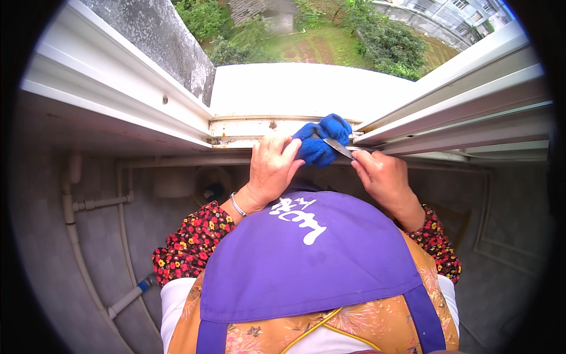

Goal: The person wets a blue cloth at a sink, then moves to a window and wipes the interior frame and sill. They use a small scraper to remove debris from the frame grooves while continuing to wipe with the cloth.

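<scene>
A bunched blue cloth (316,144) lies over the dirty white window track (247,128), close to the sliding frames on the right. My left hand (273,166) grips the cloth's left edge with thumb and fingers. In my right hand (382,175) is a flat-bladed metal tool, seemingly a knife (338,148); its handle is mostly hidden in the fist. The blade points up and left, its tip against the cloth. Brown stains mark the track left of the cloth.
Beyond the track is a bright white outer sill (300,88), with greenery and buildings below. White window frames (451,106) stand at the right, another frame (119,66) at the left. Pale pipes (73,221) run along the lower left. A purple apron (309,265) covers my front.
</scene>
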The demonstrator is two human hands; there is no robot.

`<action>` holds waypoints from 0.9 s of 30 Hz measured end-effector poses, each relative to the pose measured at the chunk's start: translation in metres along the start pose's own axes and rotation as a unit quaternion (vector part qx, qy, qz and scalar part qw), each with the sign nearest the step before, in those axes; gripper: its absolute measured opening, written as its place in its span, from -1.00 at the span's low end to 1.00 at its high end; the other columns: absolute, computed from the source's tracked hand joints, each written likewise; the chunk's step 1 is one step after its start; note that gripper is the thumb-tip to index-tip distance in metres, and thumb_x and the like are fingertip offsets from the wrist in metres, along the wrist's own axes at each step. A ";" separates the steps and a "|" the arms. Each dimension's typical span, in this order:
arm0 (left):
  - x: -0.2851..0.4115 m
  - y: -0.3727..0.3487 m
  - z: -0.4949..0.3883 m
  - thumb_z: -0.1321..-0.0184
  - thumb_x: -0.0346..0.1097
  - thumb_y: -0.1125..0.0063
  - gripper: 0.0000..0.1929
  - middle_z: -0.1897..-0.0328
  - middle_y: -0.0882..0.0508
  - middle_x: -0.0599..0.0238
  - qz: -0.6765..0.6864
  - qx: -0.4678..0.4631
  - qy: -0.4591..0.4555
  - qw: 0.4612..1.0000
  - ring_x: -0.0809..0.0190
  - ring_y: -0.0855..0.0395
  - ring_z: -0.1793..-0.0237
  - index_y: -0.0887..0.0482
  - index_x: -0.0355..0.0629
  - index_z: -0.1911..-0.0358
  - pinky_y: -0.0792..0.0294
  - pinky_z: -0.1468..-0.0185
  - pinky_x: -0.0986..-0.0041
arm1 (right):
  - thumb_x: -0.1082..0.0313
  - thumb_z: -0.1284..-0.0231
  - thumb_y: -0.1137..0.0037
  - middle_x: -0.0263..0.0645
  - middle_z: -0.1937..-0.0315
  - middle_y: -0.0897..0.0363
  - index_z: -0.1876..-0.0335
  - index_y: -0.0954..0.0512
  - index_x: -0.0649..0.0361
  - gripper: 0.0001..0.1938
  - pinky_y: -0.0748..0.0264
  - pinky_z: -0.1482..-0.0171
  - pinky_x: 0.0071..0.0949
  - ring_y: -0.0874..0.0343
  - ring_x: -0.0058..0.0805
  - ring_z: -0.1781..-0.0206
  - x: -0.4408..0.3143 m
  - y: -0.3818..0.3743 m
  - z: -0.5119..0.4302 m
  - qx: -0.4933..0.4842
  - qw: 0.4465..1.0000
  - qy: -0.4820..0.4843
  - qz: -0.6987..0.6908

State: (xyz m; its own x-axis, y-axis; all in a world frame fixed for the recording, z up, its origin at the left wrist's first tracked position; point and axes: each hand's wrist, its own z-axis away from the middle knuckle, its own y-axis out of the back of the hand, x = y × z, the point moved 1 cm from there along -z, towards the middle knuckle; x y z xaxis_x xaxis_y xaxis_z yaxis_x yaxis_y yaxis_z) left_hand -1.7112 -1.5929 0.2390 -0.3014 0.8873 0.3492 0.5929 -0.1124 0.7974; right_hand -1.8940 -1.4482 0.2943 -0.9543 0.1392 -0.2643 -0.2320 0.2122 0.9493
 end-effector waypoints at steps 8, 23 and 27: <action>0.012 -0.023 -0.019 0.09 -0.49 -0.10 -0.71 0.37 -0.55 0.26 0.124 -0.059 -0.192 0.972 0.16 -0.57 0.41 -0.60 -0.16 0.21 -0.45 0.38 0.41 | 0.39 0.02 0.03 -0.10 0.68 -0.49 0.58 -0.47 0.18 -0.89 -0.45 0.51 -0.21 -0.56 -0.15 0.56 -0.003 0.015 -0.024 -0.125 0.983 0.069 0.118; -0.062 0.105 0.087 -0.04 -0.63 -0.01 -0.80 0.35 -0.51 0.15 0.082 -0.016 0.190 0.978 0.05 -0.57 0.38 -0.59 -0.24 0.27 -0.42 0.32 0.33 | 0.39 0.01 0.05 -0.05 0.61 -0.56 0.48 -0.47 0.20 -0.91 -0.51 0.46 -0.18 -0.62 -0.13 0.48 -0.097 -0.056 -0.089 -0.130 0.983 0.130 0.004; -0.053 0.105 0.103 -0.04 -0.59 -0.06 -0.82 0.35 -0.55 0.14 0.144 0.011 0.268 0.953 0.08 -0.59 0.35 -0.60 -0.25 0.26 -0.43 0.26 0.37 | 0.39 -0.03 0.05 -0.07 0.60 -0.56 0.47 -0.48 0.19 -0.91 -0.50 0.51 -0.18 -0.62 -0.13 0.50 -0.102 -0.066 -0.096 -0.126 0.980 0.152 0.008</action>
State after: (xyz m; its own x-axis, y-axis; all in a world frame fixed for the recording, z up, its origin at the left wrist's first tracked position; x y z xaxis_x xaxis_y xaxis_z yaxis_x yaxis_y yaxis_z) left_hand -1.5563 -1.6060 0.2532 -0.4571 0.4650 0.7581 0.7229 -0.3023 0.6213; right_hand -1.7991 -1.5690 0.2746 -0.9612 -0.1618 -0.2232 -0.2199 -0.0387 0.9748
